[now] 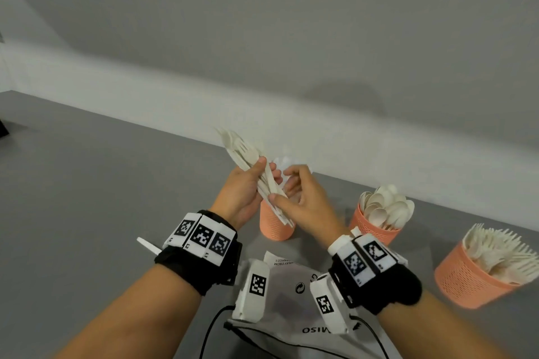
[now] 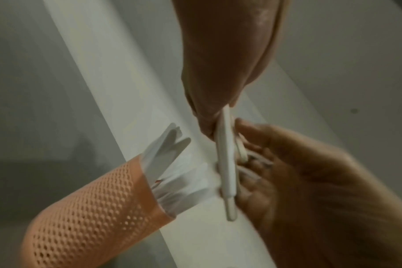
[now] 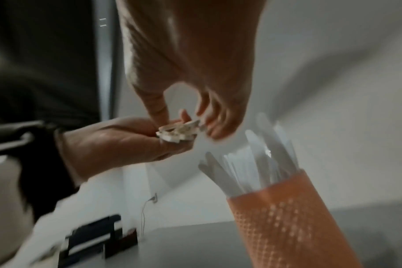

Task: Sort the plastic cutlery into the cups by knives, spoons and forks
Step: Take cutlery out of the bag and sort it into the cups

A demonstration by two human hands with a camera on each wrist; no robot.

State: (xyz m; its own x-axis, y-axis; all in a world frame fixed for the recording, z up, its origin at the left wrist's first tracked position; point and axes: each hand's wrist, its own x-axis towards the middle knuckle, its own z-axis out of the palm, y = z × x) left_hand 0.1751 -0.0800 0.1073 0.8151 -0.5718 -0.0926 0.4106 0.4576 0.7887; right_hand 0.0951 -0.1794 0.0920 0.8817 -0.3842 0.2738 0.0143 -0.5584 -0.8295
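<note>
My left hand (image 1: pixel 267 167) grips a mixed bundle of cream plastic cutlery (image 1: pixel 242 148), heads fanned up and to the left. My right hand (image 1: pixel 281 186) pinches the handles of that bundle (image 3: pixel 179 133) between thumb and fingers. Directly behind and below both hands stands an orange mesh cup (image 1: pixel 275 230) of knives (image 2: pixel 172 163). A second orange cup (image 1: pixel 376 226) to its right holds spoons (image 1: pixel 385 207). At the far right a third cup (image 1: pixel 466 280) holds forks (image 1: pixel 495 253). The left wrist view shows one handle (image 2: pixel 226 163) edge-on between the two hands.
A crumpled clear plastic bag (image 1: pixel 291 300) lies on the grey table (image 1: pixel 87 183) near my wrists. A white cutlery tip (image 1: pixel 147 245) pokes out beside my left wristband. The white wall (image 1: pixel 291 38) runs close behind the cups.
</note>
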